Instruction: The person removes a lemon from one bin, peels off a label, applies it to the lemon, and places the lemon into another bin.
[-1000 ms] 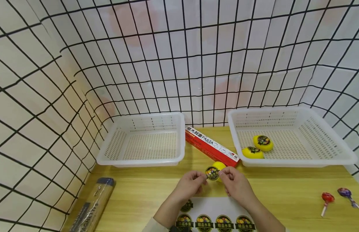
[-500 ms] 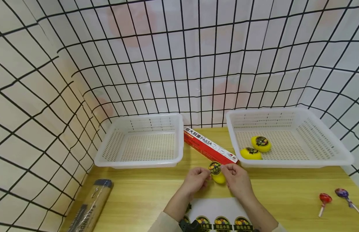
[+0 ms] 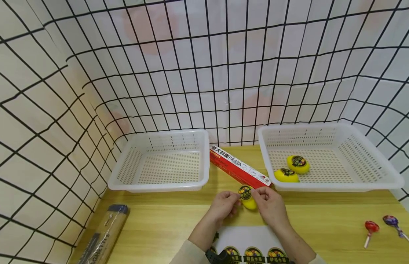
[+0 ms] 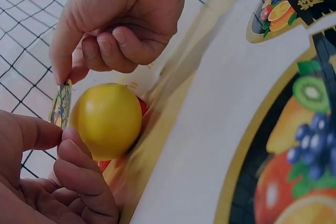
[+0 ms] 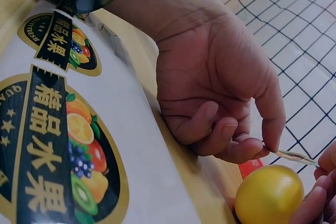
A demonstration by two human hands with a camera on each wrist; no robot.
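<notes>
Both hands stretch a round black-and-gold fruit sticker (image 3: 245,191) between them, just over a yellow lemon (image 3: 249,204) on the table. My left hand (image 3: 223,206) pinches the sticker's left edge between thumb and forefinger. On the opposite edge, my right hand (image 3: 271,206) pinches it the same way. The left wrist view has the sticker (image 4: 62,104) nearly edge-on beside the lemon (image 4: 107,120). From the right wrist, the sticker (image 5: 296,157) appears as a thin strip above the lemon (image 5: 269,195). A sheet of the same stickers (image 3: 247,236) lies below the hands, partly covered by the forearms.
Behind the hands, a red-and-white pasta box (image 3: 240,167) lies slanted between two white baskets. The left basket (image 3: 158,186) is at its left; the right basket (image 3: 339,186) holds two stickered lemons (image 3: 298,164). A spaghetti pack (image 3: 106,233) lies left, two lollipops (image 3: 371,226) right.
Both hands have moved the sticker slightly up and right, from beside the lemon to over its upper part. In the last half second they hold nearly still.
</notes>
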